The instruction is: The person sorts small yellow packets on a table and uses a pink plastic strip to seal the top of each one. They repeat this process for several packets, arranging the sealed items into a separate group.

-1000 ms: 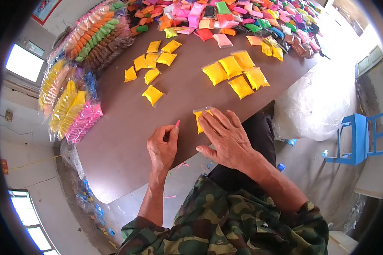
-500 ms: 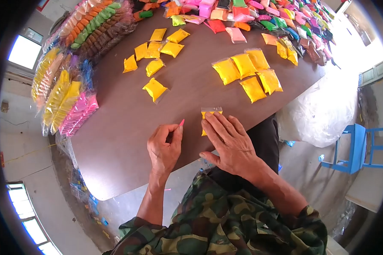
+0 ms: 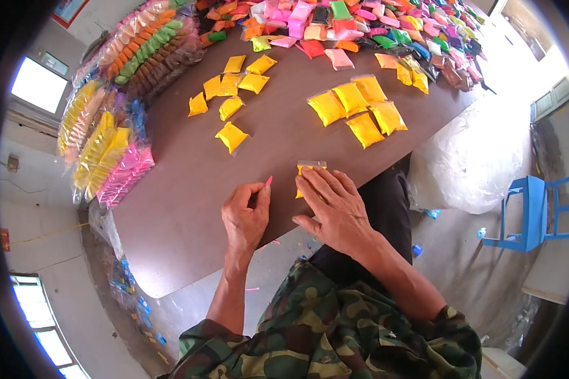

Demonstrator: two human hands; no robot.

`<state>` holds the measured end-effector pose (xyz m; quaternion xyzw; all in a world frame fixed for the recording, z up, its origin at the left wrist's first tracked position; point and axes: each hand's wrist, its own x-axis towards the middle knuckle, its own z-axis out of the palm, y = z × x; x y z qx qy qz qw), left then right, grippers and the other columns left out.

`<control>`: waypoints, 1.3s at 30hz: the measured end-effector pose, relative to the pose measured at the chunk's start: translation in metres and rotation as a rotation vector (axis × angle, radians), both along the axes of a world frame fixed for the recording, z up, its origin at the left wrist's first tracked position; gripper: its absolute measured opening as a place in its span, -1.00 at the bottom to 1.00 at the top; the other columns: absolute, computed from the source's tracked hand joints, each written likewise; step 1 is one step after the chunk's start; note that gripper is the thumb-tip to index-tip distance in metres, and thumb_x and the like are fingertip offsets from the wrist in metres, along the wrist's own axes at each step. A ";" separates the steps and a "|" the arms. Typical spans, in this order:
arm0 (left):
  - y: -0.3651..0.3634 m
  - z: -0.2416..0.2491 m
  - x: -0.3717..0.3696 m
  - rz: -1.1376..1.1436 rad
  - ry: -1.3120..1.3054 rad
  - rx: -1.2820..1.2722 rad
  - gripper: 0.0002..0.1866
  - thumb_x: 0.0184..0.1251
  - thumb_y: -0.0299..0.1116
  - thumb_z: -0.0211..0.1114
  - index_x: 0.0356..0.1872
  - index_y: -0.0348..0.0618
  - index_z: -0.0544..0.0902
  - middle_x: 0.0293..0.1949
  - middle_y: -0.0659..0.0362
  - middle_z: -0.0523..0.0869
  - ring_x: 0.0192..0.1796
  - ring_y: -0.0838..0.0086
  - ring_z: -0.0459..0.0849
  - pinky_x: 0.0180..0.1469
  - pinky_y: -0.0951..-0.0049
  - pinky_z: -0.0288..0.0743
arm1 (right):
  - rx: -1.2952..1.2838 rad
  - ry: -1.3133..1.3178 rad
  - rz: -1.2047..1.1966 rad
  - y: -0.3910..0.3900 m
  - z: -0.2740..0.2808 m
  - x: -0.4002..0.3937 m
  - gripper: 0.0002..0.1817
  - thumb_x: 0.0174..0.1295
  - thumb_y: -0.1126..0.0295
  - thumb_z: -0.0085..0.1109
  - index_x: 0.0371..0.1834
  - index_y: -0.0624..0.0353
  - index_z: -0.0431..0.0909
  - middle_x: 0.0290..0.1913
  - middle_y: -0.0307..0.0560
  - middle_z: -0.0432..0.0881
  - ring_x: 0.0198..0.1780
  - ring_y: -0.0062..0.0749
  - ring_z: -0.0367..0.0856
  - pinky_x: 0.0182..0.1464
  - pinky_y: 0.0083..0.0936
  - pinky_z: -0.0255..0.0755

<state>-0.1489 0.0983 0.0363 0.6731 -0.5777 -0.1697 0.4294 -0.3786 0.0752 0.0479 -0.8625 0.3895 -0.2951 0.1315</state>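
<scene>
My left hand [image 3: 246, 211] is closed in a pinch on a small pointed pink piece [image 3: 269, 180], which sticks up past the thumb and finger; its kind I cannot make out. To its right, my right hand [image 3: 336, 208] lies flat with fingers stretched over a small yellow packet [image 3: 302, 169] at the near edge of the table. The clear top strip and left side of that packet show; the rest is under the fingers. Beyond the right hand lies a group of several plump yellow packets [image 3: 327, 107]. Smaller-looking yellow packets [image 3: 232, 137] lie scattered ahead of the left hand.
A heap of packets in many colours [image 3: 344, 28] covers the far side of the brown table [image 3: 177, 215]. Clear bags of stacked packets [image 3: 110, 155] line its left edge. On the right are a large clear plastic bag [image 3: 468, 164] and a blue stool [image 3: 526, 215].
The view has shifted slightly. Both hands keep nearly the same pose, the left still pinching the pink piece and the right still flat on the yellow packet.
</scene>
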 end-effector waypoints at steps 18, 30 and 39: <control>-0.003 0.000 -0.002 0.030 -0.020 -0.032 -0.87 0.52 -0.40 0.59 -0.15 -0.24 0.84 -0.31 0.04 0.84 -0.34 0.31 0.79 -0.20 0.30 0.67 | 0.763 -1.024 -0.280 -0.016 0.013 0.014 -0.61 0.78 0.22 0.23 0.34 0.35 0.75 0.09 0.00 0.82 -0.05 -0.44 0.86 -0.10 -0.50 0.83; -0.002 -0.001 0.000 0.023 0.004 -0.025 -0.85 0.57 -0.40 0.58 -0.09 -0.29 0.86 -0.34 0.13 0.84 -0.34 0.54 0.71 -0.22 0.41 0.61 | 0.273 -0.209 -0.281 -0.029 0.006 0.006 -0.68 0.63 0.24 0.35 0.23 0.23 0.79 0.10 0.08 0.83 0.09 0.08 0.82 0.19 -0.02 0.72; -0.024 0.039 -0.027 -0.267 -0.044 -0.060 -0.90 0.48 -0.48 0.60 -0.12 -0.28 0.88 -0.35 0.06 0.82 -0.30 0.35 0.78 -0.22 0.32 0.63 | -0.112 -0.092 -0.177 0.011 0.001 0.007 -0.53 0.31 0.34 0.62 0.27 0.11 0.75 0.27 -0.09 0.70 0.33 -0.10 0.73 0.26 -0.07 0.65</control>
